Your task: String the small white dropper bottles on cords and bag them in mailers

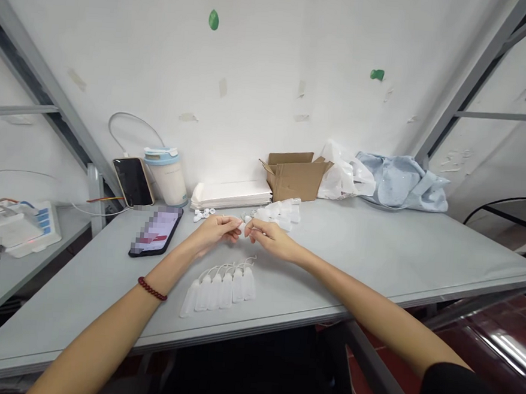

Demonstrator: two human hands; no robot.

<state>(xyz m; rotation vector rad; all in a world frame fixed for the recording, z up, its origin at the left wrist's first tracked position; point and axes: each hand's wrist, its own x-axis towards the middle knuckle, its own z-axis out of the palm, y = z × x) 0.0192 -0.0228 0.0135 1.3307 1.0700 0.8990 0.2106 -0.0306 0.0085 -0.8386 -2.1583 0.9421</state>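
Observation:
My left hand (218, 233) and my right hand (267, 236) meet almost fingertip to fingertip above the middle of the table. Both are closed in a pinch around something small and whitish that I cannot make out. Below them, several translucent white pouch-like pieces (226, 291) lie side by side in a row, each with a thin white strand curving from its top. Behind my right hand is a loose pile of similar translucent pieces (284, 212). Small white parts (204, 214) lie just behind my left hand.
A phone (161, 232) lies on the grey table (376, 247) at left. Behind stand another phone (133, 181), a cup (167, 178), a white stack (231, 193), an open cardboard box (297, 178), a white plastic bag (343, 172) and light blue cloth (399, 179). A power strip (40, 229) sits far left.

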